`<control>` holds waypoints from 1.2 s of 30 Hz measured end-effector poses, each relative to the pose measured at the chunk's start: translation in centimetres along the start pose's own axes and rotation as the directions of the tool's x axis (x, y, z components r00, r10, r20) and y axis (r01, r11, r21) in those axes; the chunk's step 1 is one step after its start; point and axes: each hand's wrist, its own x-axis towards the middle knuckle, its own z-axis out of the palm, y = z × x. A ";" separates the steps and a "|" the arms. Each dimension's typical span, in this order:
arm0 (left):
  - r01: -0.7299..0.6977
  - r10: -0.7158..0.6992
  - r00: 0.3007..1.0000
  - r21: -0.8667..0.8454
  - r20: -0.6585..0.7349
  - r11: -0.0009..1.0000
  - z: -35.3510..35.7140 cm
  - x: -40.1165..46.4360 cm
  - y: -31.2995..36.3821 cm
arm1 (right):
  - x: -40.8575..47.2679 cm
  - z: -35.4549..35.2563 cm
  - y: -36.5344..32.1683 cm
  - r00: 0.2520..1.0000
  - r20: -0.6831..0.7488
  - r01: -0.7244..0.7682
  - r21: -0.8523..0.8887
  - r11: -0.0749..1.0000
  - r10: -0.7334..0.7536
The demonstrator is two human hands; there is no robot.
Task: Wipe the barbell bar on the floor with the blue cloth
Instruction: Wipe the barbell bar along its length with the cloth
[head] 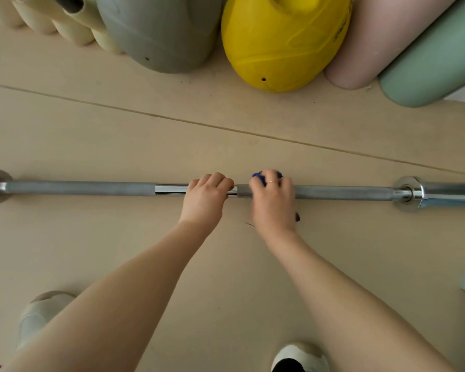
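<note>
Barbell bar (78,188): matte grey grip zones, mirror-chrome band at centre, bright chrome collar (410,193) at its right end. Deep blue cloth (261,177) peeks from under my right hand (273,202); thin gold ring (271,182) there. Floor (91,237) plain pale beige. Beyond the bar: grey bag (159,30), yellow bag (279,47), pink roll (371,47), sage-green roll (435,65).

A pale beige floor (97,135), crossed by a thin slanting seam (226,128), fills the room under soft even light, with grey (159,33), yellow (279,44), pink (365,41) and green (435,63) padded shapes lined along its far edge.
</note>
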 end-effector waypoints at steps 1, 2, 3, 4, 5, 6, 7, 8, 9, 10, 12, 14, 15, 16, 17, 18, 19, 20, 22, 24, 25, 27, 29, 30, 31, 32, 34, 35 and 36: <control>-0.001 0.001 1.000 0.002 0.007 1.000 0.0 -0.1 0.1 | -0.4 0.2 -1.4 0.997 0.030 0.064 0.023 0.998 -0.065; -0.003 0.003 1.000 0.000 0.014 1.000 -0.1 -0.2 0.1 | -0.7 0.3 -2.1 0.991 0.052 0.123 0.071 0.990 -0.127; -0.004 0.004 1.000 -0.002 0.019 1.000 -0.1 -0.2 0.1 | -0.5 0.1 -1.9 0.983 0.070 0.159 0.123 0.980 -0.169; -0.001 0.001 1.000 0.000 0.029 1.000 -0.2 0.0 0.1 | -0.1 -0.2 -1.0 0.980 0.086 0.167 0.153 0.974 -0.182; -0.002 0.002 0.999 0.005 0.042 1.000 -0.2 0.1 0.0 | 0.3 -0.7 0.5 0.982 0.092 0.149 0.150 0.977 -0.164; -0.008 0.007 0.999 0.011 0.050 1.000 -0.2 0.3 -0.1 | 0.4 -1.3 2.2 0.990 0.075 0.108 0.125 0.986 -0.118; -0.014 0.013 0.999 0.015 0.050 1.000 -0.1 0.5 -0.3 | 0.4 -1.8 4.1 0.997 0.045 0.052 0.093 0.994 -0.056; -0.015 0.014 0.999 0.020 0.051 1.000 -0.1 0.6 -0.3 | 0.2 -2.2 5.9 1.000 0.010 -0.009 0.059 0.998 0.008; -0.011 0.009 0.998 0.022 0.055 1.000 0.0 0.6 -0.4 | -0.2 -2.5 7.2 0.998 -0.022 -0.060 0.024 0.998 0.061; -0.004 0.002 0.999 0.022 0.054 1.000 0.1 0.5 -0.3 | -0.7 -2.5 7.8 0.994 -0.051 -0.096 -0.018 0.995 0.095; 0.015 -0.016 0.999 0.016 0.030 1.000 0.2 0.3 -0.1 | -1.5 -1.7 7.1 0.991 -0.086 -0.110 -0.098 0.989 0.101; 0.071 -0.071 0.997 0.006 0.043 0.997 0.4 0.1 0.2 | -1.5 -0.8 5.5 0.996 -0.072 -0.063 -0.108 0.992 0.055; 0.101 -0.102 0.993 0.013 0.062 0.995 0.4 0.0 0.4 | -1.4 -0.7 5.1 0.999 -0.048 -0.017 -0.102 0.995 0.012; 0.122 -0.124 0.988 0.036 0.096 0.992 0.3 0.1 0.7 | -1.2 -0.8 5.2 0.999 -0.026 0.039 -0.101 0.994 -0.041; 0.138 -0.145 0.981 0.064 0.126 0.988 0.1 0.2 1.0 | -1.0 -1.0 6.0 0.996 0.003 0.089 -0.100 0.991 -0.090; 0.159 -0.171 0.973 0.087 0.153 0.983 -0.1 0.3 1.4 | -1.0 -1.5 7.1 0.993 0.032 0.116 -0.104 0.988 -0.114; 0.186 -0.201 0.963 0.095 0.180 0.978 -0.4 0.5 1.7 | -1.0 -2.0 8.6 0.994 0.039 0.111 -0.120 0.987 -0.107; 0.202 -0.216 0.958 0.090 0.189 0.975 -0.7 0.7 2.1 | -1.1 -2.6 10.0 0.997 0.030 0.069 -0.144 0.987 -0.065; 0.151 -0.163 0.966 0.076 0.201 0.986 -1.0 1.2 3.0 | -1.4 -4.0 12.8 0.996 -0.012 -0.084 -0.175 0.981 0.083; 0.057 -0.069 0.957 0.052 0.281 0.997 -0.9 2.3 4.2 | -1.5 -5.1 15.5 0.973 -0.042 -0.229 -0.162 0.960 0.225; 0.012 -0.025 0.941 0.041 0.337 0.999 -0.6 2.9 4.9 | -1.5 -5.4 16.5 0.963 -0.041 -0.271 -0.152 0.951 0.268; -0.064 0.039 0.903 0.045 0.427 0.997 -0.2 3.8 6.5 | -1.5 -5.3 17.1 0.965 -0.034 -0.262 -0.153 0.953 0.260; -0.079 0.045 0.890 0.055 0.455 0.995 0.2 4.2 7.5 | -1.7 -4.6 16.0 0.986 -0.035 -0.168 -0.175 0.970 0.165; -0.053 0.020 0.888 0.061 0.459 0.997 0.3 4.2 7.8 | -2.0 -4.2 15.2 0.994 -0.029 -0.112 -0.176 0.978 0.109; -0.029 -0.008 0.891 0.074 0.455 0.997 0.5 4.1 7.9 | -2.3 -3.9 14.6 0.999 -0.016 -0.053 -0.165 0.985 0.051; -0.022 -0.025 0.895 0.100 0.445 0.995 0.5 3.8 8.1 | -2.5 -3.9 14.4 1.000 -0.003 0.006 -0.143 0.990 -0.007; -0.044 -0.028 0.906 0.161 0.423 0.986 0.4 3.2 8.5 | -2.7 -4.6 15.4 0.997 -0.016 0.068 -0.104 0.992 -0.070; -0.058 -0.024 0.909 0.184 0.415 0.981 0.4 2.8 8.8 | -2.9 -5.0 16.1 0.998 -0.024 0.062 -0.100 0.993 -0.065; -0.068 -0.021 0.910 0.201 0.413 0.977 0.4 2.3 9.2 | -3.1 -5.3 16.6 0.999 -0.035 0.021 -0.087 0.996 -0.025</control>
